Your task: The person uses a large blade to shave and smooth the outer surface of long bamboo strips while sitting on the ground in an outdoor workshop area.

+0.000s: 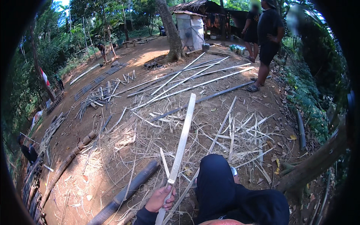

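My left hand (160, 199) comes in at the lower edge in a dark sleeve, its fingers wrapped round a bamboo strip (183, 138). The long pale strip slants up and away from me, its far end near the middle of the view, and its near end runs below my grip. Just left of it, a thinner split sliver (164, 163) stands out at an angle. Left of my hand lies a dark bamboo pole (125, 193) on the ground. My right hand does not show. A blurred orange-pink shape at the bottom edge cannot be made out.
Thin bamboo shavings (243, 138) litter the dirt before my bent knee (215, 172). Long bamboo strips (195, 86) lie crossed farther off. A tree trunk (315, 165) leans in at the right. Two people (268, 33) stand at the back right, and a hut (213, 18) is behind.
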The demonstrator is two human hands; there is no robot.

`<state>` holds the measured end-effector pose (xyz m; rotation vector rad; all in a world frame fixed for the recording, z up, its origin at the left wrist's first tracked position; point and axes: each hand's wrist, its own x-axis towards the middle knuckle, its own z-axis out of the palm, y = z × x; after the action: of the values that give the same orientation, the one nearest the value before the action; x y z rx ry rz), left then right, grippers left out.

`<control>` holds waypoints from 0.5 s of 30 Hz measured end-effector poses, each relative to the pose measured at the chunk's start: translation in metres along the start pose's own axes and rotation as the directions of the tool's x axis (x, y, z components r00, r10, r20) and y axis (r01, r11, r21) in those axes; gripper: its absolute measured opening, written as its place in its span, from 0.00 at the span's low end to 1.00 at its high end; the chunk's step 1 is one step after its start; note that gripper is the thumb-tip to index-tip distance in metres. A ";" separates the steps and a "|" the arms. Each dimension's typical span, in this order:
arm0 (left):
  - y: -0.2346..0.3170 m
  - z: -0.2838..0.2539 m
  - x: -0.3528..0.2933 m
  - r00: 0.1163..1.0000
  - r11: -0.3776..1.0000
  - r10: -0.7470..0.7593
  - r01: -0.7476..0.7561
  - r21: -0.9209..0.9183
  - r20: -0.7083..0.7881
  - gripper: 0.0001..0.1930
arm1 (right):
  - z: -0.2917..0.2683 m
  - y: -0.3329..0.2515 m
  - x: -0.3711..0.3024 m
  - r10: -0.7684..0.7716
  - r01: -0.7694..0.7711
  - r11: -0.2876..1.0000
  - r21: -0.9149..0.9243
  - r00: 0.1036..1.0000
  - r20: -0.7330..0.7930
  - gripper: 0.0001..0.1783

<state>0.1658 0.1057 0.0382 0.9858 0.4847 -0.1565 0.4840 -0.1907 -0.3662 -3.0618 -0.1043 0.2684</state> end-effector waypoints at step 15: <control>-0.006 0.000 -0.005 1.000 0.999 -0.006 0.006 0.032 -0.006 0.21 | 0.029 0.020 -0.010 0.186 -0.183 0.982 0.051 0.980 -0.070 0.28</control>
<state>0.1590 0.1022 0.0359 1.0170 0.4920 -0.1669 0.4708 -0.2091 -0.3942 -3.0351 0.1886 0.1630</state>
